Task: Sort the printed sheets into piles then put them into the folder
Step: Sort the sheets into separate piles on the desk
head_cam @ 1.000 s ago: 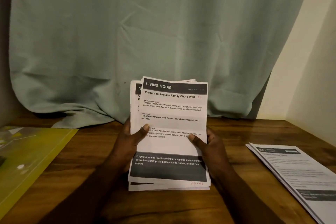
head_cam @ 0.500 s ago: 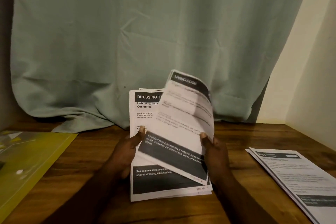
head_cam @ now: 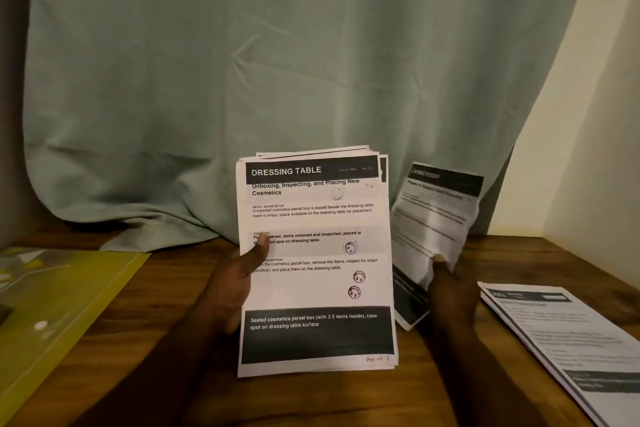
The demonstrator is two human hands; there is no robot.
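Note:
My left hand (head_cam: 235,282) grips a stack of printed sheets (head_cam: 317,288) upright above the table, thumb on the top page headed "DRESSING TABLE". My right hand (head_cam: 450,295) pinches a single sheet headed "LIVING ROOM" (head_cam: 433,229), lifted clear of the stack to its right and blurred. A pile of printed sheets (head_cam: 568,343) lies flat on the table at the right. A yellow-green plastic folder (head_cam: 59,305) lies at the left.
The wooden table (head_cam: 149,357) meets a pale green curtain (head_cam: 277,80) hanging behind it and a cream wall (head_cam: 595,149) at the right. Bare wood shows between the folder and my hands.
My right hand has peeled the "LIVING ROOM" sheet off the top of the stack and carried it right. The "DRESSING TABLE" page is now uncovered. The left hand kept its hold.

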